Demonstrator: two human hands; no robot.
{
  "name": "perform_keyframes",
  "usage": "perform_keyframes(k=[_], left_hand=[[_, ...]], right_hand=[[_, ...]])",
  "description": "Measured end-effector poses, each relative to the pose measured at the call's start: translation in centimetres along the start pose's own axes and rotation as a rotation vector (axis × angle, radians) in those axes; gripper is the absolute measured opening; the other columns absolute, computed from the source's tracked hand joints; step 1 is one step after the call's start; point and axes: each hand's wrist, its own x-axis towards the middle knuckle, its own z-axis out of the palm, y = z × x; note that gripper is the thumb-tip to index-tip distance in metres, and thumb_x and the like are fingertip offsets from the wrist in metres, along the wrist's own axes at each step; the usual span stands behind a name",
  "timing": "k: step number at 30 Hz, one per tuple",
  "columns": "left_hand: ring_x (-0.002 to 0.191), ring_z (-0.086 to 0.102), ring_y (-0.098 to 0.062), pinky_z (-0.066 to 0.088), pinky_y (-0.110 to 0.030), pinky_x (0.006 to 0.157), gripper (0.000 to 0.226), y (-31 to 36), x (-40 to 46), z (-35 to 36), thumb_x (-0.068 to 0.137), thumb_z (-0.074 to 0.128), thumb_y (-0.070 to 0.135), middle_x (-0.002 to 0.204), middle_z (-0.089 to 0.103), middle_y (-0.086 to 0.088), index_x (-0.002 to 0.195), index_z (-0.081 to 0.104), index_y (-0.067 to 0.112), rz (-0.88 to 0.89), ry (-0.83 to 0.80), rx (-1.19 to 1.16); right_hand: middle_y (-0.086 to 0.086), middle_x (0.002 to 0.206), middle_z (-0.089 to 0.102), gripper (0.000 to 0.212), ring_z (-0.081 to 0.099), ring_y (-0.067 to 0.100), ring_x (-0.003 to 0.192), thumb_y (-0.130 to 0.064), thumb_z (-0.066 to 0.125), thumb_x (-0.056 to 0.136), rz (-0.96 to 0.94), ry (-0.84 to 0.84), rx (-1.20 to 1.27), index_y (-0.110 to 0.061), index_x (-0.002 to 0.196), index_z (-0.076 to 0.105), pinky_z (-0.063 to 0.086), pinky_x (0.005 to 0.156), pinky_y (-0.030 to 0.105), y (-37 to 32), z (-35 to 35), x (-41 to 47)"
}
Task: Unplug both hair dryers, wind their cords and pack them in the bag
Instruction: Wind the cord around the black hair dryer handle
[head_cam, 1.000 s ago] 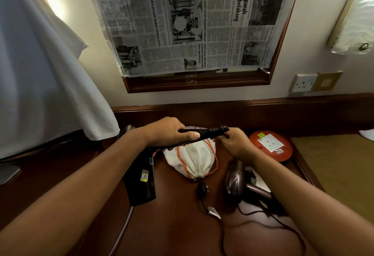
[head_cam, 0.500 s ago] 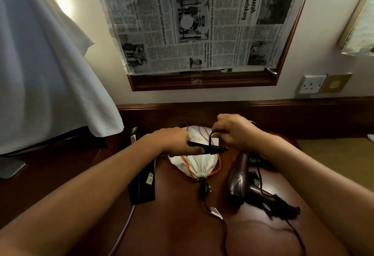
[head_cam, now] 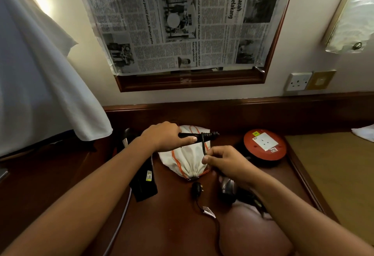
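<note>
My left hand point(head_cam: 165, 136) grips the handle of a black hair dryer point(head_cam: 143, 178), whose body hangs down under my forearm; the ribbed handle end point(head_cam: 210, 134) sticks out to the right. A loop of its black cord point(head_cam: 203, 144) wraps over that handle. My right hand point(head_cam: 224, 161) pinches the cord just below the handle. A white drawstring bag point(head_cam: 187, 160) with orange cord lies on the desk behind my hands. A second, bronze hair dryer point(head_cam: 227, 190) lies under my right wrist. A black plug point(head_cam: 196, 189) with a tagged cord lies loose in front of the bag.
A red round extension reel point(head_cam: 265, 146) with a white socket sits at the right of the dark wooden desk point(head_cam: 172, 225). A wall socket point(head_cam: 298, 81) is above it. White cloth point(head_cam: 40, 85) hangs at the left. A newspaper-covered mirror point(head_cam: 182, 22) is on the wall.
My right hand has come down from above the handle to below it, drawing the cord over and round the handle. The left hand keeps holding the black dryer.
</note>
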Motion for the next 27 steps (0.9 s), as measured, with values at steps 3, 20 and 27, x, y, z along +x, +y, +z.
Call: perform_keyframes(k=[3, 20, 27], left_hand=[[0.055, 0.053, -0.017, 0.039, -0.032, 0.054, 0.079, 0.8, 0.1, -0.3, 0.075, 0.029, 0.086, 0.063, 0.055, -0.003, 0.072, 0.057, 0.013, 0.034, 0.014, -0.066], [0.050, 0.060, -0.015, 0.046, -0.025, 0.052, 0.066, 0.3, -1.7, -1.7, 0.072, 0.043, 0.080, 0.056, 0.062, -0.003, 0.066, 0.061, 0.017, 0.090, -0.064, -0.525], [0.060, 0.065, -0.021, 0.048, -0.026, 0.053, 0.047, 1.0, -2.2, -1.7, 0.074, 0.066, 0.065, 0.069, 0.068, -0.007, 0.079, 0.063, 0.018, 0.128, -0.151, -0.287]], right_hand=[[0.002, 0.063, 0.050, 0.013, 0.045, 0.012, 0.041, -0.017, 0.055, 0.095, 0.138, -0.116, 0.352, -0.008, 0.090, 0.047, 0.037, 0.034, 0.020, 0.7, 0.1, -0.1], [0.000, 0.058, 0.022, 0.027, 0.021, 0.010, 0.049, -0.017, 0.040, 0.099, 0.050, -0.174, 0.637, -0.007, 0.079, 0.056, 0.021, 0.047, 0.024, 3.4, -0.5, 2.0], [0.004, 0.043, 0.047, 0.030, 0.037, 0.010, 0.042, -0.028, 0.057, 0.093, -0.083, 0.069, -0.058, -0.006, 0.079, 0.069, 0.031, 0.045, 0.024, 2.7, -2.0, 3.9]])
